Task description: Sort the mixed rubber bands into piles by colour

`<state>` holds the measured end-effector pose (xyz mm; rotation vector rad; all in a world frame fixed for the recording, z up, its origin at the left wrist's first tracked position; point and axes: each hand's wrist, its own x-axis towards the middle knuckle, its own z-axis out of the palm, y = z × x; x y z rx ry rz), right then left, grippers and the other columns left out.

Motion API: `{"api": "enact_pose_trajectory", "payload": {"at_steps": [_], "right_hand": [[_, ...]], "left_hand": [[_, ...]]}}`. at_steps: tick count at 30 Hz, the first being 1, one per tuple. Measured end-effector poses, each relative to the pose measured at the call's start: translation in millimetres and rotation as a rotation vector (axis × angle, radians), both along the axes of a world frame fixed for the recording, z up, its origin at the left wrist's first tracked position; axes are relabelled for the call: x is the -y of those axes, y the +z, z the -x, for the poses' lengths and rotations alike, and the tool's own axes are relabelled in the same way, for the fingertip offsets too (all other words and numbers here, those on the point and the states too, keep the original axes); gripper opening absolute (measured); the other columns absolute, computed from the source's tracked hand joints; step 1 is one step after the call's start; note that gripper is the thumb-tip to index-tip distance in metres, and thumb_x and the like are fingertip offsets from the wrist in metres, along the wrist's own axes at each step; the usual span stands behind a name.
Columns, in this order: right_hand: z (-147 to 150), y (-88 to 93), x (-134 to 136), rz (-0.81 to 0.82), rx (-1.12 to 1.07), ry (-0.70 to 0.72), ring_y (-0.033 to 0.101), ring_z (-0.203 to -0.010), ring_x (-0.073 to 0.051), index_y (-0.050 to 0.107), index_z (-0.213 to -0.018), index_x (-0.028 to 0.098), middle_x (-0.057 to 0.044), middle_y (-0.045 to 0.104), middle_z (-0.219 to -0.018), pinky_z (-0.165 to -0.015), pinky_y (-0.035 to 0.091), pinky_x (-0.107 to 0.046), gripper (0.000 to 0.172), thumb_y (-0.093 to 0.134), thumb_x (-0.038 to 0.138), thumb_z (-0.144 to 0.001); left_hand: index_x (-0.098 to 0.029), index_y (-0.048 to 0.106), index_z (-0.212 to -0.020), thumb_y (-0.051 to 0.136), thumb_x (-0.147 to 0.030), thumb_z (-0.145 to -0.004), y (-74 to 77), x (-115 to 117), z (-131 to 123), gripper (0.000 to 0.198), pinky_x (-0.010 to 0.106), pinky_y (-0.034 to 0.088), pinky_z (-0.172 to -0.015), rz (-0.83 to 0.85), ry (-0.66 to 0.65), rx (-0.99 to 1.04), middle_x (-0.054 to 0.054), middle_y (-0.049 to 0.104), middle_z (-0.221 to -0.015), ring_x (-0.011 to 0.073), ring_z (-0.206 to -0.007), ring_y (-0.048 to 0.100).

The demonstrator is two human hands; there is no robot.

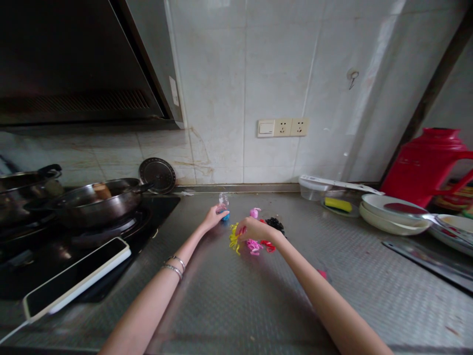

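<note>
My left hand (215, 217) is closed around a small clear jar (223, 198) with something blue in its lower part. To its right, my right hand (252, 230) reaches down with fingers bent together between small heaps of elastic bands. What its fingertips hold, if anything, is too small to tell. Yellow elastic bands (234, 239) lie at its fingertips, and pink bands (253, 247) lie just below the hand. Red bands (268, 246) are partly hidden by my right wrist. Beyond the wrist are black bands (275, 225) and a small pink object (254, 212).
On the left, a pan (98, 202) sits on the black stove, and a white-edged phone (77, 276) lies across the stove's edge. Stacked bowls (391, 219), a yellow sponge (338, 204), a knife (428, 264) and a red thermos (424, 162) stand or lie on the right.
</note>
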<state>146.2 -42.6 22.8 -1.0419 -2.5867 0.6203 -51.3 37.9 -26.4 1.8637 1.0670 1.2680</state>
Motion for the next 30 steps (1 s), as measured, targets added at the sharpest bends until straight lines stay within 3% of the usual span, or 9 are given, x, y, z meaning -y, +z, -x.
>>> {"api": "enact_pose_trajectory", "payload": {"at_steps": [6, 14, 25, 30], "right_hand": [[-1, -1.0, 0, 0.033, -0.027, 0.001, 0.060, -0.065, -0.013, 0.069, -0.086, 0.018, -0.003, 0.068, -0.077, -0.057, 0.042, -0.018, 0.029, 0.055, 0.017, -0.060], [-3, 13.3, -12, 0.021, -0.116, -0.025, 0.060, -0.067, -0.014, 0.069, -0.083, 0.017, -0.003, 0.068, -0.075, -0.058, 0.043, -0.019, 0.025, 0.057, 0.024, -0.062], [19, 80.4, -76, 0.027, -0.218, -0.014, 0.052, -0.054, -0.008, 0.066, -0.082, 0.012, -0.003, 0.065, -0.068, -0.048, 0.039, -0.016, 0.027, 0.058, 0.029, -0.063], [36, 93.1, -95, 0.021, -0.167, -0.099, 0.047, -0.047, -0.005, 0.067, -0.077, 0.011, -0.002, 0.062, -0.062, -0.042, 0.035, -0.014, 0.024, 0.060, 0.027, -0.061]], "left_hand": [[-0.011, 0.056, -0.085, 0.063, -0.031, -0.063, 0.0, 0, -1, 0.031, 0.033, 0.042, -0.082, -0.005, -0.003, 0.001, 0.009, 0.062, -0.089, 0.0185, -0.085, 0.057], [-0.012, 0.056, -0.084, 0.062, -0.028, -0.062, 4.0, 4, -2, 0.028, 0.032, 0.043, -0.079, 0.018, -0.005, 0.017, 0.008, 0.062, -0.087, 0.0182, -0.083, 0.057], [-0.013, 0.057, -0.090, 0.061, -0.033, -0.065, -2.2, 0, 1, 0.032, 0.031, 0.043, -0.079, -0.006, 0.020, -0.029, 0.009, 0.063, -0.091, 0.0184, -0.085, 0.058], [-0.012, 0.057, -0.091, 0.062, -0.032, -0.065, -3.3, -1, 1, 0.033, 0.032, 0.043, -0.081, -0.018, 0.032, -0.037, 0.010, 0.063, -0.092, 0.0189, -0.086, 0.058]]}}
